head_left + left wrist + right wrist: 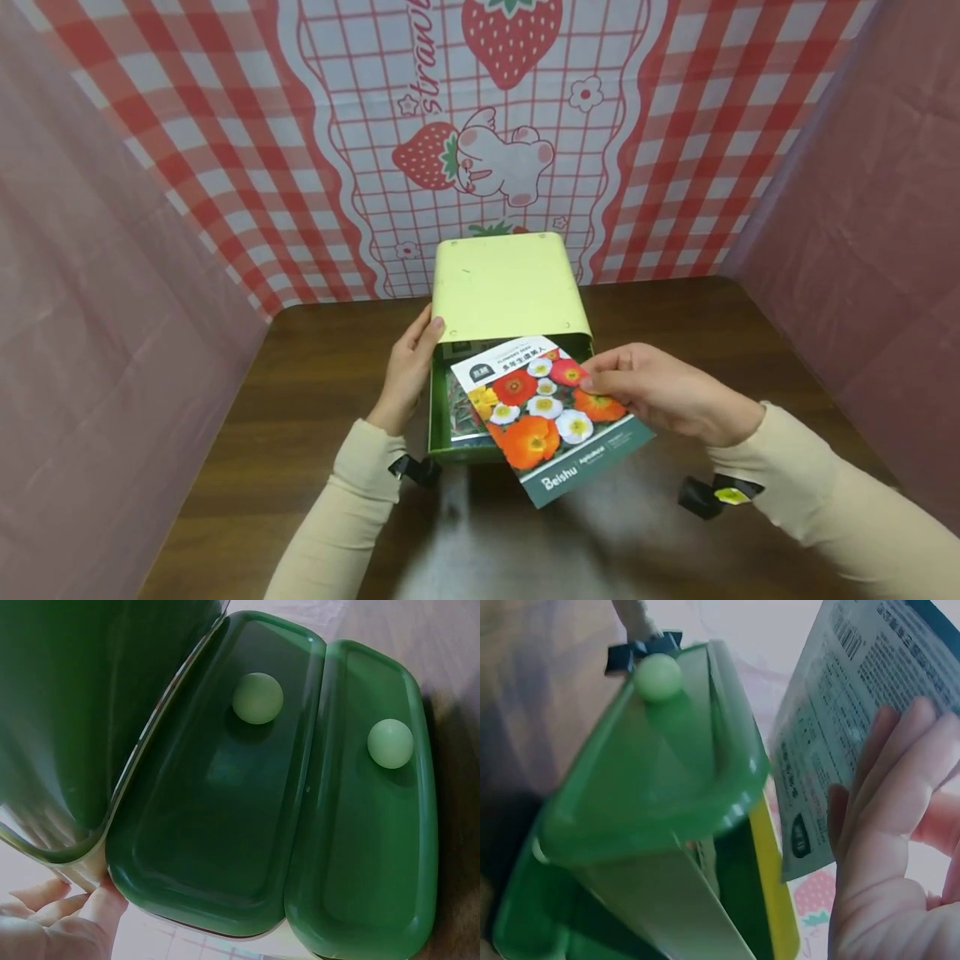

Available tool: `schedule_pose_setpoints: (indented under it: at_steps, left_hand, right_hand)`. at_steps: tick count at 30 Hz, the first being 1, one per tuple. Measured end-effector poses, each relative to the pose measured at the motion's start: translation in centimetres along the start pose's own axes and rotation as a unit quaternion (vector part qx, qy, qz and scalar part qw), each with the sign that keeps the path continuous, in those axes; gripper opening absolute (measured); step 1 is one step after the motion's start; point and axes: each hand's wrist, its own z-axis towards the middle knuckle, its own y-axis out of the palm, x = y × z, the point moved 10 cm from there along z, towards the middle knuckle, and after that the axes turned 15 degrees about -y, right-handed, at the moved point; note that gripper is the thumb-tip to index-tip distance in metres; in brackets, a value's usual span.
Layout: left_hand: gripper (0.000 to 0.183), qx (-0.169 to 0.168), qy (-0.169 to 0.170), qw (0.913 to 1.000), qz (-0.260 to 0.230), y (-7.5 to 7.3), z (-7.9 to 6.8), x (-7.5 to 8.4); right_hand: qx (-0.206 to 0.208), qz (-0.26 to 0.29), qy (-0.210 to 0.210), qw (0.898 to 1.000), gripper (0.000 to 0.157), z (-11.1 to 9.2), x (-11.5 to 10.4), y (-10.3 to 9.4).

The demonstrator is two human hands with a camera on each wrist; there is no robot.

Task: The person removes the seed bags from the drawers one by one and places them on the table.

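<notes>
A small pale yellow-green chest (510, 287) stands on the table with its top green drawer (468, 455) pulled out. My right hand (660, 390) pinches a flower seed packet (536, 408) by its right side, thumb on the printed front. Orange, red and white poppies cover that front, which is tilted over the drawer and hides much of its inside. The packet's printed back (840, 727) faces the right wrist camera. My left hand (408, 367) rests against the chest's left side, thumb near the top front corner. Another packet (463, 408) lies inside the drawer.
Below the pulled-out drawer are two closed green drawers (217, 795) with round pale knobs (257, 698). The wooden table (300, 400) meets a red-checked strawberry cloth (480, 100) behind the chest. Pink cloth (840, 208) hangs at both sides.
</notes>
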Motion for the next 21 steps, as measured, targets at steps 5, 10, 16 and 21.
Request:
schedule_pose_setpoints:
  at_steps: [5, 10, 16, 21]
  left_hand:
    - [0.057, 0.002, 0.003, 1.0000, 0.000, 0.0, 0.1, 0.0]
    - [0.058, -0.002, 0.007, 1.0000, 0.002, 0.1, 0.0, 0.0]
    - [0.058, -0.004, 0.014, 0.9999, 0.003, 0.1, -0.2, 0.2]
    - [0.058, -0.008, 0.019, 0.9998, 0.004, 0.2, -0.2, 0.4]
  right_hand:
    - [0.027, -0.028, -0.015, 0.999, 0.042, -0.3, -0.5, -1.4]
    - [0.012, -0.026, -0.006, 1.000, 0.041, -0.7, 0.2, -1.3]
    - [-0.008, -0.013, -0.023, 1.000, 0.031, -1.2, 0.0, -1.3]
    - [0.009, -0.004, -0.047, 0.999, 0.019, -1.3, -0.8, -2.6]
